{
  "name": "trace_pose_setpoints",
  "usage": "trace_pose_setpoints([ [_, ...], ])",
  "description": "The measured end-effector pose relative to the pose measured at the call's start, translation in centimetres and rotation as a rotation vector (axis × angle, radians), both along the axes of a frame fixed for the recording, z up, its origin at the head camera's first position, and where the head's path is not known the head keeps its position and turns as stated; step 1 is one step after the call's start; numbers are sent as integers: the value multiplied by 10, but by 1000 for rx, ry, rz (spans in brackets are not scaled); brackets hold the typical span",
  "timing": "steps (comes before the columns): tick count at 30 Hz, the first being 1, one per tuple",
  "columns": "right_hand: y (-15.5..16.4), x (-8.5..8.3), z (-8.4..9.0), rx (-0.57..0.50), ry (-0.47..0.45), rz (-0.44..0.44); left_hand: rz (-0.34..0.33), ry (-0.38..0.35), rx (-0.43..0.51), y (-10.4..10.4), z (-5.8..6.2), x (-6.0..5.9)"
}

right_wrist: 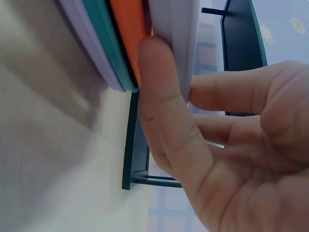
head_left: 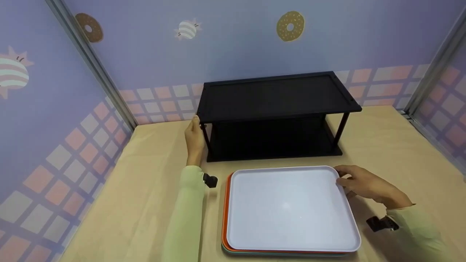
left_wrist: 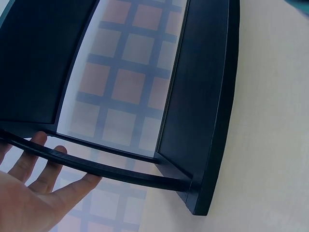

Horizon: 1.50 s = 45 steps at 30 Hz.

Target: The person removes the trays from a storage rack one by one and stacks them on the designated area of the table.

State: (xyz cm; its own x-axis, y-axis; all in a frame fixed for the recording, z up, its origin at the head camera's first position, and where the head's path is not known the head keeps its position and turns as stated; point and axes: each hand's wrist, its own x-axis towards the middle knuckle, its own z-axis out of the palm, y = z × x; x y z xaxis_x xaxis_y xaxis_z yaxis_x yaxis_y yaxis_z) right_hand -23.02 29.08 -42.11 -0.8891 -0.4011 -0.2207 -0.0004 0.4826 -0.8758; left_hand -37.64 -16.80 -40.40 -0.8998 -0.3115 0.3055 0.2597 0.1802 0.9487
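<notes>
A black two-tier shelf (head_left: 276,96) stands toward the back wall. My left hand (head_left: 194,138) holds its front left corner, with fingers (left_wrist: 46,174) reaching behind the thin corner post (left_wrist: 116,172). A white tray (head_left: 291,211) lies on top of a stack in front of the shelf. My right hand (head_left: 367,183) pinches the white tray's right edge near its far corner. In the right wrist view, a finger (right_wrist: 161,72) lies along the underside, beside the orange tray (right_wrist: 128,29), and the thumb (right_wrist: 227,92) is on the upper face.
Beneath the orange tray, a teal tray (right_wrist: 104,34) and a lilac tray (right_wrist: 82,29) show in the right wrist view. A beige cloth (head_left: 145,189) covers the table. Patterned wall panels (head_left: 233,40) and metal frame posts (head_left: 91,65) enclose the back and sides.
</notes>
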Motion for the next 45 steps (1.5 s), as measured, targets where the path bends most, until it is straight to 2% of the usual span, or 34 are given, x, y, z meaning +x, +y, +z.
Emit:
trace_pose_setpoints([
  [10, 2, 0, 0, -8, 6, 7, 4, 9, -7, -1, -1, 0],
  [17, -2, 1, -3, -36, 20, -24, 5, 6, -5, 1, -1, -1],
  [24, -8, 2, -7, 30, 61, -55, -2, 7, -4, 1, -1, 0],
  [37, -12, 1, -8, 65, 20, -83, 3, -8, -16, -2, -2, 1],
  [41, -13, -4, -2, 107, 77, -109, 3, -25, -20, -7, 2, 1],
  [45, -15, -6, 14, 143, 213, -147, 38, 17, -87, -14, 13, 2],
])
